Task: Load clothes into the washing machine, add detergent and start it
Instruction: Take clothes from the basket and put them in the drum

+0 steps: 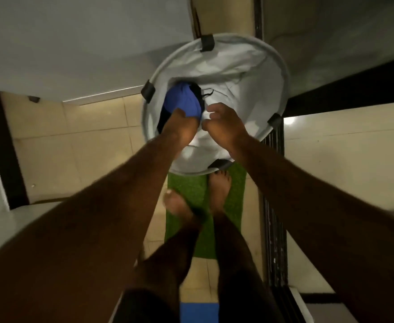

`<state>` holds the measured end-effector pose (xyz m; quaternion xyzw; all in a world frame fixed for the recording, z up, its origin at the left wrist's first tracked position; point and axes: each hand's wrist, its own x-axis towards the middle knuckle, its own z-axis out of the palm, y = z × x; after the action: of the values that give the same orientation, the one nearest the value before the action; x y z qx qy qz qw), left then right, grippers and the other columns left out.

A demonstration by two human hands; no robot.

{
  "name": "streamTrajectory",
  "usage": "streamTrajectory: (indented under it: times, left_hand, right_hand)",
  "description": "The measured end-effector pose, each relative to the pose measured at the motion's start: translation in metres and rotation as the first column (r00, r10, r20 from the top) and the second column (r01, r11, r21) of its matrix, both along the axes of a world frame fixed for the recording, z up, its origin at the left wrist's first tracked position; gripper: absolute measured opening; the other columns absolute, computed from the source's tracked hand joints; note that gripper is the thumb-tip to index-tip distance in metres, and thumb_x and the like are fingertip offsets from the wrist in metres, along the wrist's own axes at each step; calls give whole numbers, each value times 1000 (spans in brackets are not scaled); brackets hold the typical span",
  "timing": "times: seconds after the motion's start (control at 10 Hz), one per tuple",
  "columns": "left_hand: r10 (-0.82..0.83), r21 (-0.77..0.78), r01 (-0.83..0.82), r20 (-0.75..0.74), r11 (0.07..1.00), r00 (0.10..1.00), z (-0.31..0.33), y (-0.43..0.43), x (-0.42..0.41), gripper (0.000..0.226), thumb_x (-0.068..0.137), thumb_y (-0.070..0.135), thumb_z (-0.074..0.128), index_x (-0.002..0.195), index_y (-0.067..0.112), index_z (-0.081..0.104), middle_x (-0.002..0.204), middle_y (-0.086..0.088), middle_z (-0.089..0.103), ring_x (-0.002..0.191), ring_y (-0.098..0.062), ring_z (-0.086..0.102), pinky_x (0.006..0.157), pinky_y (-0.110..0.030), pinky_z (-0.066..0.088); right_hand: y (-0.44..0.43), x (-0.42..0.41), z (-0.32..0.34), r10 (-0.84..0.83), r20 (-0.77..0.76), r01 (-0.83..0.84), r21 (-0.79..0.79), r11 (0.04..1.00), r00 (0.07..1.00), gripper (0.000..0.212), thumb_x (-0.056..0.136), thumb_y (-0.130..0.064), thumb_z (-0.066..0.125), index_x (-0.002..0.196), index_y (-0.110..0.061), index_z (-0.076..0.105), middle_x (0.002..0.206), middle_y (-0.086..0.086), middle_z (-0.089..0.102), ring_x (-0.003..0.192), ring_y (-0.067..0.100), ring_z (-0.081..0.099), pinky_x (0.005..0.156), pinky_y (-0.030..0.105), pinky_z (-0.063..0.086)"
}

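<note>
A round grey fabric laundry hamper (273,73) stands on the floor in front of my feet. Inside it lie a blue garment (182,99) and a black garment (197,92) on pale cloth. My left hand (179,127) reaches into the hamper with its fingers closed on the lower edge of the blue garment. Just to the right of it, my right hand (224,124) hovers over the hamper with curled, parted fingers and nothing in it. A washing machine cannot be made out for certain.
A large white surface (74,43) fills the upper left. My bare feet stand on a green mat (235,190) over beige tiles. A dark door track (275,229) runs down the right, with a dark frame (354,89) behind the hamper.
</note>
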<state>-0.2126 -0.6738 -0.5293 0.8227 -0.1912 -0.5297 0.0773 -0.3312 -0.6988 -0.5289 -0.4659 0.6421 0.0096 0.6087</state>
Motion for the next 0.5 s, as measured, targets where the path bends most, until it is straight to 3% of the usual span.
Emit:
streamTrajectory:
  times: [0.1,0.2,0.3,0.4,0.5]
  left_hand:
    - [59,26,-59,-17,998,998,-44,-21,3,20,104,12,45,97,-5,54,96,-23,55,87,-24,53,66,-14,47]
    - [9,45,-11,33,999,999,-90,-38,12,37,99,27,50,129,4,54,128,-16,58,119,-33,56,101,-30,47]
    - [-21,107,5,147,994,989,-142,-50,27,61,95,38,51,148,8,44,149,-18,50,133,-37,52,111,-46,43]
    - [-96,173,68,162,983,982,-172,-56,39,55,104,38,42,150,8,43,152,-13,49,138,-30,50,91,-27,49]
    - [-468,362,393,149,845,871,-194,-66,47,51,111,27,26,154,-1,25,163,-18,30,151,-28,32,111,-17,38]
  right_hand:
    - [-23,9,-44,-79,-16,79,31,996,997,47,84,-17,66,130,-8,62,125,13,67,116,32,62,96,38,51]
    - [-38,21,-95,-185,-4,185,78,980,983,57,62,-29,60,118,-18,65,102,6,66,95,27,64,77,37,51]
    - [-57,33,-153,-225,-8,225,102,969,974,23,61,-25,57,84,-21,61,76,2,58,78,28,58,65,35,45]
    - [-76,45,-193,-231,-11,230,129,965,973,13,73,-24,58,67,-19,48,69,2,50,75,26,50,61,31,38]
    - [-91,57,-231,-243,19,240,99,966,970,12,86,-28,62,85,-16,59,94,11,63,90,29,59,72,36,49]
